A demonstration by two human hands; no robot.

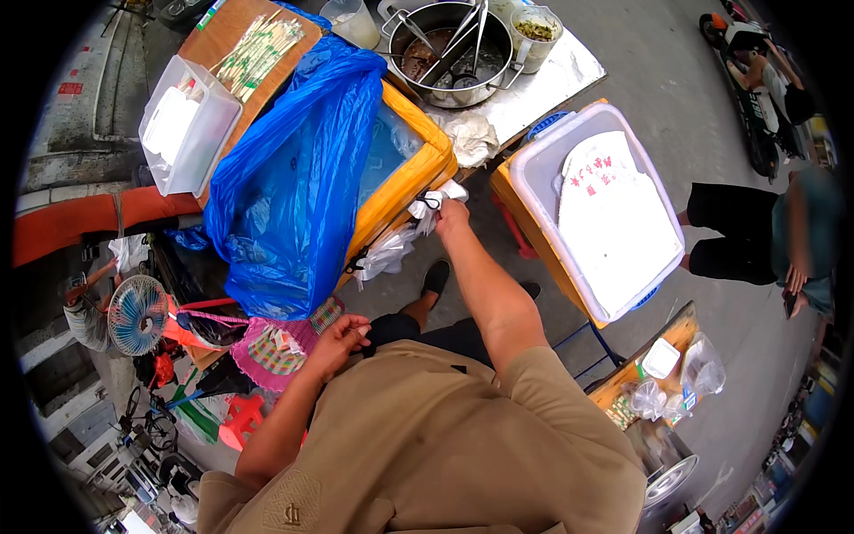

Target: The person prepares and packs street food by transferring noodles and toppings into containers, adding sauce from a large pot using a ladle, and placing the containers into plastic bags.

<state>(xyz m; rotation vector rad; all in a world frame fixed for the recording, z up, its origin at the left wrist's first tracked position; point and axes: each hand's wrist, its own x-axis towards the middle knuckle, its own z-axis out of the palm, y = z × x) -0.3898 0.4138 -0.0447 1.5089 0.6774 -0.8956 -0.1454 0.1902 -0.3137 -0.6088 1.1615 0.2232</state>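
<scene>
My right hand point(452, 216) reaches forward to the corner of a yellow foam-like box point(431, 147). Its fingers are closed on a bunch of white plastic bags point(436, 198), which hangs there by a dark hook or loop. More white plastic bags point(388, 253) hang lower along the box's side. A big blue plastic bag point(294, 178) lies over the left part of the box. Close to my waist is my left hand point(341, 345), its fingers curled in, with nothing visible in them. Beside it sits a pink woven basket point(267, 365).
A steel pot point(454, 58) with tongs stands at the front on a white tabletop point(565, 76). Skewers point(262, 53) lie on a board. To the right is a clear plastic tub point(614, 214) with a white cover. A person point(756, 222) stands farther right; a fan point(138, 314) is at left.
</scene>
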